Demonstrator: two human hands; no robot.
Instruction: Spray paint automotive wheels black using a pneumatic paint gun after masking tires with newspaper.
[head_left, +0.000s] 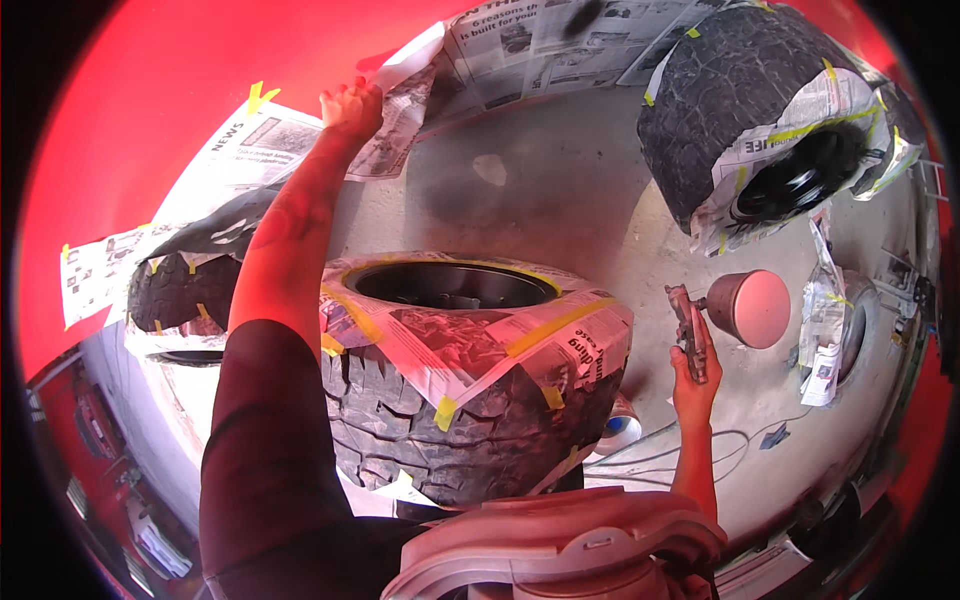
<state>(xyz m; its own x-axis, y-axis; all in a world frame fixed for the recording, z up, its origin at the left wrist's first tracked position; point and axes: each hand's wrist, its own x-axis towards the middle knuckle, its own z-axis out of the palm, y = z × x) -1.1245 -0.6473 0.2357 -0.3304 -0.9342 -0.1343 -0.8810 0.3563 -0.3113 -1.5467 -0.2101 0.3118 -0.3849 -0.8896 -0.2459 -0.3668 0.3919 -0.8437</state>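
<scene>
My left hand (352, 108), arm stretched up and forward, is closed at the edge of a newspaper sheet (392, 135) by the red wall; the sheet's top edge folds over. Low on the right, my right hand (692, 385) grips a spray gun (688, 330) with a round cup (748, 308) on it. Between my arms lies a large knobby tire (440, 420) on its side. Taped newspaper (455, 355) covers its upper face around a black wheel rim (450, 285).
Another tire (735, 100) with newspaper around its rim stands at the far right. A smaller tire (185, 290) lies at left. A hose (690, 462) curls across the concrete floor (520, 160). A respirator mask (560, 540) fills the lower edge.
</scene>
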